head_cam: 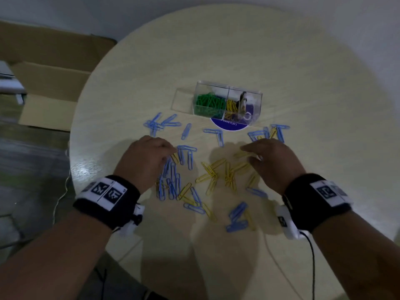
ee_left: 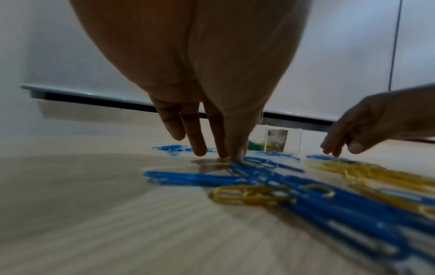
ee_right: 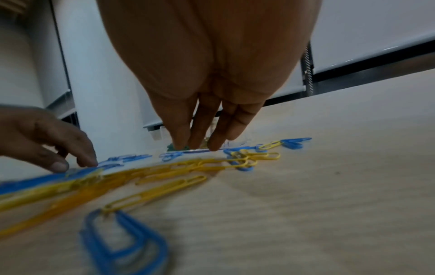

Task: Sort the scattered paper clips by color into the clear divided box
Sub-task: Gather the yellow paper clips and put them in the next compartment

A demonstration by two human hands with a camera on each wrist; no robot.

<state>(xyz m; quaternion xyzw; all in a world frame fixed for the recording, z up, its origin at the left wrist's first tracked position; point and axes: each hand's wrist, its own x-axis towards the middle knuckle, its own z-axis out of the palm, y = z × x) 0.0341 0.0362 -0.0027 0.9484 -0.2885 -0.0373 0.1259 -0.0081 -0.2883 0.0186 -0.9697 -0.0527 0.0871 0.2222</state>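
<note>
The clear divided box [head_cam: 227, 102] stands mid-table, with green clips [head_cam: 208, 102] in its left compartment and yellow clips [head_cam: 231, 106] in its right. Blue clips [head_cam: 171, 182] and yellow clips [head_cam: 218, 169] lie scattered in front of it. My left hand [head_cam: 173, 153] reaches down with straight fingers [ee_left: 200, 148]. Its thumb and index tips touch the table at a yellow clip [ee_left: 222, 159] among blue ones. My right hand [head_cam: 249, 153] hovers just over the yellow cluster [ee_right: 212, 163], fingers [ee_right: 214, 143] extended and holding nothing.
The round wooden table [head_cam: 238, 50] carries a purple round sticker [head_cam: 229, 126] under the box and the box's clear lid [head_cam: 181, 99] at its left. Open cardboard boxes [head_cam: 49, 83] sit on the floor to the left. Cables hang off the table's near edge.
</note>
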